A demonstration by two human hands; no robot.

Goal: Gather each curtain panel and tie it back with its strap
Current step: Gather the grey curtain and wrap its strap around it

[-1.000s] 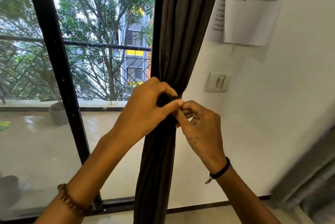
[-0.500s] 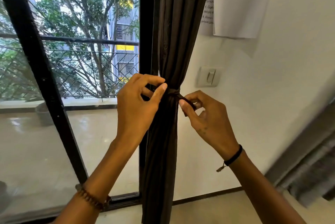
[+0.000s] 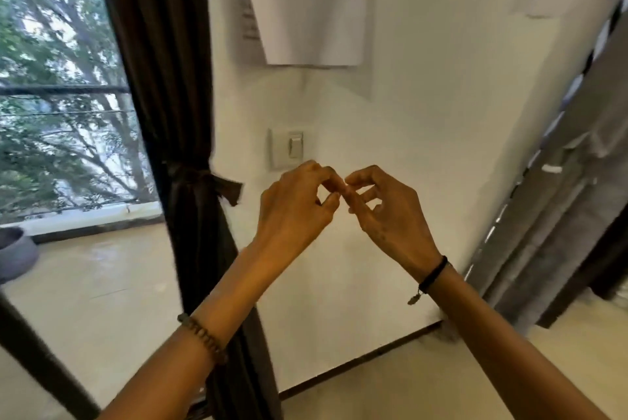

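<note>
A dark brown curtain panel (image 3: 163,56) hangs gathered at the window's right edge. A matching strap (image 3: 200,178) is knotted round its waist, with one loose end sticking out to the right. My left hand (image 3: 295,205) and my right hand (image 3: 384,212) are off the curtain, in front of the white wall to its right. Their fingertips touch each other, fingers loosely curled, and neither holds anything.
A light switch (image 3: 287,147) sits on the wall just above my hands. Printed paper sheets (image 3: 306,8) hang higher up. A grey curtain (image 3: 557,215) is at the right. A grey pot (image 3: 15,249) stands outside the window at the left.
Both hands have let go of the strap and moved right, away from the curtain. The view has swung right, so the tied panel now sits left of the hands.
</note>
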